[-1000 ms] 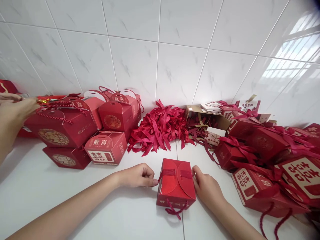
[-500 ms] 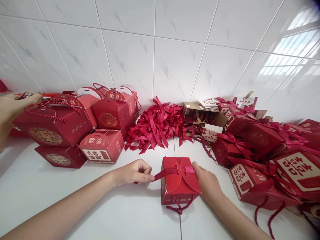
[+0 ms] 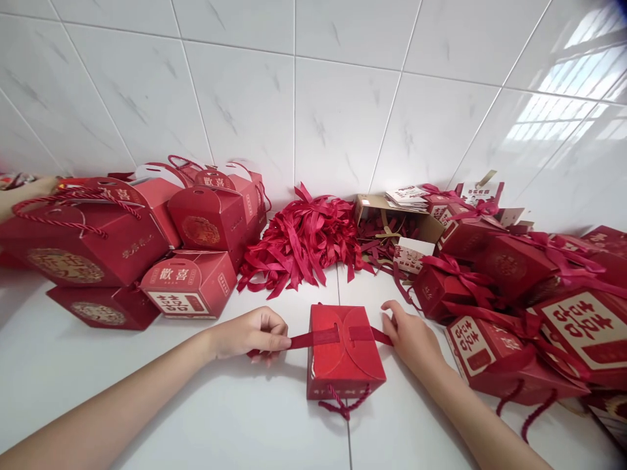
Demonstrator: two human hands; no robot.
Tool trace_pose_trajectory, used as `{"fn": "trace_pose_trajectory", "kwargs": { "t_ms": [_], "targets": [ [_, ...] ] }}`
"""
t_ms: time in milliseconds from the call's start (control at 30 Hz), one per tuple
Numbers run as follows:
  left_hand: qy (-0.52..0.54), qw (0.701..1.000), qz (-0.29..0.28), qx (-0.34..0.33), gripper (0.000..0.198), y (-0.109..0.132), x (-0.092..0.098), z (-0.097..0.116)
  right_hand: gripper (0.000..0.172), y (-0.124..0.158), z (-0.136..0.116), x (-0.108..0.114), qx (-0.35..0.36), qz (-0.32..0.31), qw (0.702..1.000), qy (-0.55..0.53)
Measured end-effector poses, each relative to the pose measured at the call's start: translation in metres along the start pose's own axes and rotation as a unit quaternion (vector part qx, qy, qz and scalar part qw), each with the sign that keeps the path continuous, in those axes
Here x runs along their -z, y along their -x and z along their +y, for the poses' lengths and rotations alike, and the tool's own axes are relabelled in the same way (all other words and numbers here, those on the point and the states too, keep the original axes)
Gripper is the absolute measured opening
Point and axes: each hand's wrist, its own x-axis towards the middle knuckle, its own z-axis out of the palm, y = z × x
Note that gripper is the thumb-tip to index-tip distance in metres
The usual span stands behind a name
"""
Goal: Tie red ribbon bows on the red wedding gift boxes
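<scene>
A small red gift box (image 3: 347,365) with curved overlapping top flaps stands on the white tiled surface between my hands. Dark red ribbon (image 3: 321,337) runs through the slots in its top and out at both sides. My left hand (image 3: 259,333), left of the box, pinches one ribbon end between thumb and fingers. At the other side my right hand (image 3: 409,329) is closed on the opposite end, its fingers partly hidden. A twisted cord handle (image 3: 345,408) hangs at the box's near side.
A heap of red ribbons (image 3: 308,238) lies by the tiled wall. Red gift boxes (image 3: 191,284) are stacked at left, where another person's hand (image 3: 24,196) shows. Boxes with ribbon bows (image 3: 514,365) crowd the right. A cardboard box (image 3: 369,210) holding dark strips stands behind.
My right hand has moved off the box's side and now draws the ribbon end outward to the right. The ribbon lies straighter across the top. The view has shifted slightly.
</scene>
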Motion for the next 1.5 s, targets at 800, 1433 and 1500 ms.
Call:
{"fn": "trace_pose_trajectory", "kwargs": {
  "t_ms": [800, 1433, 1500],
  "targets": [
    [-0.015, 1.000, -0.024, 0.010, 0.045, -0.004, 0.000, -0.003, 0.022, 0.017, 0.006, -0.013, 0.025, 0.025, 0.999, 0.004],
    [-0.028, 0.999, -0.016, 0.002, 0.045, 0.001, 0.005, -0.003, 0.023, 0.014, 0.015, -0.005, 0.000, 0.109, 0.994, -0.026],
    [-0.046, 0.999, -0.022, -0.004, 0.045, 0.002, 0.003, -0.003, 0.023, 0.013, 0.016, -0.006, 0.004, 0.118, 0.993, -0.024]
  ]
}}
